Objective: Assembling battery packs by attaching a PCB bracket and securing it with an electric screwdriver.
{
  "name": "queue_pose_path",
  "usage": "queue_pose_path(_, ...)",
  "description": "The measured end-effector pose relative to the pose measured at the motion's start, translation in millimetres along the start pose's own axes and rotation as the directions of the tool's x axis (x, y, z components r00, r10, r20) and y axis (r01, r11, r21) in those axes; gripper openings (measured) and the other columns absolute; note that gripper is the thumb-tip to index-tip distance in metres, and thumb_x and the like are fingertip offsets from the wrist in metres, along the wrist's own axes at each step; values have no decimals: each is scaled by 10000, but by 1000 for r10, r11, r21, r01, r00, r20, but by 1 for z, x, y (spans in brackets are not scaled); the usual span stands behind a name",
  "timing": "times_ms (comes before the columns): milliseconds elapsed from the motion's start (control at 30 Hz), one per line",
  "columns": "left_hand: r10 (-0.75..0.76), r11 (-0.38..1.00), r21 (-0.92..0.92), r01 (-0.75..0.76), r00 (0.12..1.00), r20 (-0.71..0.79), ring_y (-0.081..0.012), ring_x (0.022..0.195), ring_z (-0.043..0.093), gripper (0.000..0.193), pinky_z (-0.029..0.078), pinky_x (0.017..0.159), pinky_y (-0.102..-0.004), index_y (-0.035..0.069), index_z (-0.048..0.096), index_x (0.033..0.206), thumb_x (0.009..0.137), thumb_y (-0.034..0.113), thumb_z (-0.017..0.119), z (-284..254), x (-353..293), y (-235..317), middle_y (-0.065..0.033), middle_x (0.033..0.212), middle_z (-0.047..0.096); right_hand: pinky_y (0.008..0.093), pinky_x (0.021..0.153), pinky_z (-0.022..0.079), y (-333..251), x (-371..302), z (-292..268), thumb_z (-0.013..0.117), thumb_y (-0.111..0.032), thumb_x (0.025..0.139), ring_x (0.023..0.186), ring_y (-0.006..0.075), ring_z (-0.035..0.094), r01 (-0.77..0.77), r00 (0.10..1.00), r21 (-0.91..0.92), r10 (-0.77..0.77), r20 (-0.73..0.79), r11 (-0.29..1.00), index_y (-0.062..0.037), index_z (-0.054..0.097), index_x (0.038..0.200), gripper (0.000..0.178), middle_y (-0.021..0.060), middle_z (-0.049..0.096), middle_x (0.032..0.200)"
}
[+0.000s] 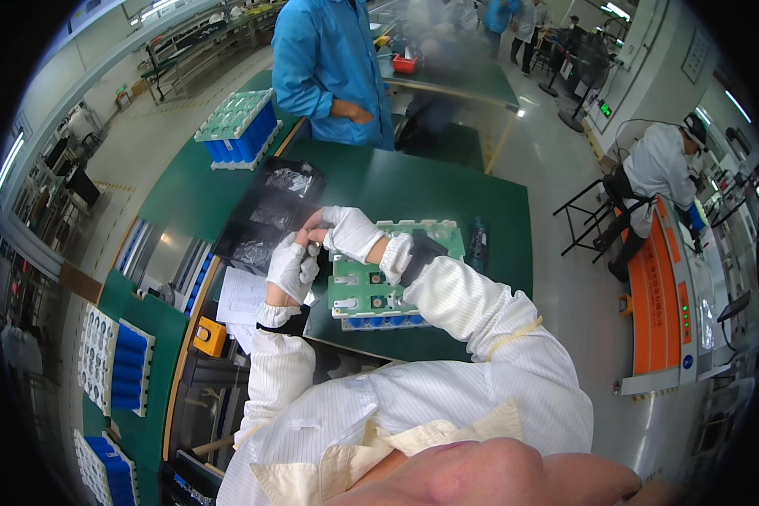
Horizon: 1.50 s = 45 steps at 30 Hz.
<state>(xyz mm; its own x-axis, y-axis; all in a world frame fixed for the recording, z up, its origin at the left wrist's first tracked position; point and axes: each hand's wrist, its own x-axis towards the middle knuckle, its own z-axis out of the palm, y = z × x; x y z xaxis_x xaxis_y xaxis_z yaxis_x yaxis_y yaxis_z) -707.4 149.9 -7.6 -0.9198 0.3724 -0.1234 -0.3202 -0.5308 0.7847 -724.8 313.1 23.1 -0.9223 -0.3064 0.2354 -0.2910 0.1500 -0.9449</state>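
Note:
My left hand (292, 271), in a white glove with bare fingertips, is pinched closed beside the black parts tray. My right hand (351, 234), gloved the same way, reaches in from the right with its fingertips closed against those of the left. Whatever lies between the fingertips is too small to make out. Below and right of the hands sits a battery pack (352, 289) with a green and white top plate over blue cells. The black tray (243, 212) has compartments with clear plastic bags (253, 251) in them.
A dark bottle-like object (478, 244) lies right of the pack on the green table (502, 287). Papers (238, 297) and a yellow button box (210, 336) are at left. More blue-celled packs (238, 126) stand around. A person in blue (320, 67) stands across the table.

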Motion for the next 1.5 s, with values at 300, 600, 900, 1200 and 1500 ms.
queue_pose_path(300, -50, 984, -178, 24, 988, -147, -59, 457, 377, 242, 300, 400, -198, 96, 565, 1027, 959, 321, 511, -30, 2, -26, 35, 710, 514, 343, 742, 507, 17, 3, -21, 684, -104, 788, 817, 288, 642, 123, 976, -491, -195, -99, 862, -85, 663, 884, 100, 116, 669, 865)
queue_pose_path(600, 18, 975, -217, -46, 992, -127, -71, 698, 491, 333, 433, 618, -170, 30, 446, 1307, 993, 132, 398, -38, 1, -41, 16, 849, 524, 402, 759, 494, 14, 2, -33, 651, -223, 790, 860, 313, 618, 33, 993, -635, -100, -70, 772, -143, 679, 864, 112, 114, 639, 909)
queue_pose_path(900, -48, 943, -331, -46, 961, -272, -102, 589, 515, 60, 436, 497, -185, 73, 465, 1022, 971, 103, 456, -21, -16, -29, -74, 813, 565, 397, 764, 502, 2, -1, -26, 638, -226, 824, 869, 305, 618, -5, 998, -828, 52, 30, 561, -145, 670, 896, 113, 84, 629, 948)
queue_pose_path(1200, -78, 957, -290, 10, 972, -223, -80, 551, 508, 89, 418, 456, -181, 80, 501, 993, 939, 136, 543, -21, -17, -32, -40, 774, 567, 406, 727, 503, 2, -1, -17, 620, -273, 838, 858, 303, 622, 74, 997, -929, 4, 81, 363, -145, 665, 890, 145, 86, 633, 923)
queue_pose_path(1500, -54, 992, -124, 26, 971, -232, -63, 514, 477, 131, 377, 423, -164, 71, 536, 976, 932, 189, 569, -6, -26, -25, -15, 741, 560, 393, 670, 518, -13, -3, -5, 632, -346, 842, 760, 312, 643, 48, 997, -936, -74, 24, 347, -88, 681, 803, 266, 118, 652, 817)
